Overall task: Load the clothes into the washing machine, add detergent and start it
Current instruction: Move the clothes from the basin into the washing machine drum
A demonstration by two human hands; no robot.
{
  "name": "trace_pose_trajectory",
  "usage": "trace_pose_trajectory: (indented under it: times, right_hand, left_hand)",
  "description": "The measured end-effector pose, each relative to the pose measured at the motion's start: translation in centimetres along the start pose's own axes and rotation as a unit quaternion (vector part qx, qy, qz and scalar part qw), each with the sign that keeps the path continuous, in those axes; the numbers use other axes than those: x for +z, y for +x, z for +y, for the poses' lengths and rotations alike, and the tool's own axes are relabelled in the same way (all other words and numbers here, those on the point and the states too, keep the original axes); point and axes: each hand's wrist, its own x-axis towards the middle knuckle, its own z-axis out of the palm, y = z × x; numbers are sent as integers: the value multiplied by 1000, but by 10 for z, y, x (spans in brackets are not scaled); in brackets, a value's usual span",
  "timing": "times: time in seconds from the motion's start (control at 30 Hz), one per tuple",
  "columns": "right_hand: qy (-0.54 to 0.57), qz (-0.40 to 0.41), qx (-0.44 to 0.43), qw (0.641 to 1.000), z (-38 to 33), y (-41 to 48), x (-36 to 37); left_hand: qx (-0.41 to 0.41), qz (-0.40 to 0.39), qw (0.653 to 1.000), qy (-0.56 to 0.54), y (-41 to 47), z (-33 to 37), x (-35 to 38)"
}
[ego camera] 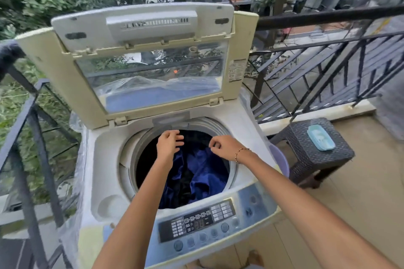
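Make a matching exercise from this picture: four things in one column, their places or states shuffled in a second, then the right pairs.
Things:
1. lid
2. blue cloth
3. stool
4. control panel

Places or states:
A. inside the drum
B. right of the washer, with a light blue pack on top
C. raised open
D. on the washer's near edge

Pairs: 1-C, 2-A, 3-B, 4-D
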Motion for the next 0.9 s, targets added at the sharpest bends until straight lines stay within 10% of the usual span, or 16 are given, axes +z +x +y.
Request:
trace_pose_trajectory:
  times: [0.3, 0.9]
  right_hand:
    - [101, 215, -41, 970, 70, -45, -57]
    - [171, 173, 57, 968, 319, -103, -154]
  left_hand:
    - [79, -48, 992, -85, -54, 27, 129]
    - [-65, -73, 990, -104, -127, -43, 397]
